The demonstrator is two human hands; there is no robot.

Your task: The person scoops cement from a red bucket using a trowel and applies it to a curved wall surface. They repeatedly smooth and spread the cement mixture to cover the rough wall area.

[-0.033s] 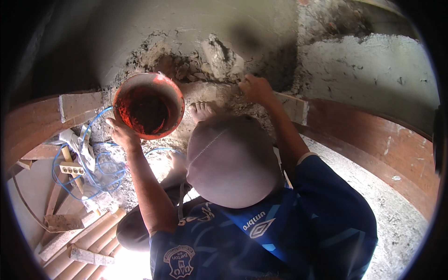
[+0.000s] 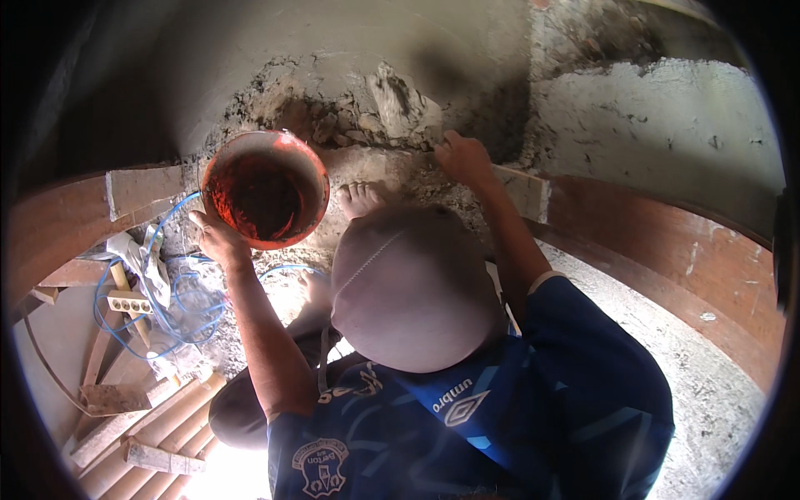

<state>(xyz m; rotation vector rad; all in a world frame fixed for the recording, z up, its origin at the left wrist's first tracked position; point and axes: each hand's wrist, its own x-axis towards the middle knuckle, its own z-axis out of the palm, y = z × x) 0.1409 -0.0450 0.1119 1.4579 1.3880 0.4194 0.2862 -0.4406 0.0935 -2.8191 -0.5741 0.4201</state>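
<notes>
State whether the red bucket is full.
Not full: the red bucket shows inner wall below its rim; cannot tell how much it holds.

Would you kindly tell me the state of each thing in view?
Bucket: open, smeared inside
Power strip: no plug visible
Cable: loosely looped
Poles: lying side by side
Wall: plastered, broken at its foot
Left hand: on the bucket's side
Right hand: partly curled, near the wall's foot

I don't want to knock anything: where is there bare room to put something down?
The pale floor on the right looks bare, between the blue shirt and curved brown board. A gap lies between the bare foot and right hand. Left is crowded: orange-red bucket, left hand, blue cable, power strip, bamboo poles.
</notes>
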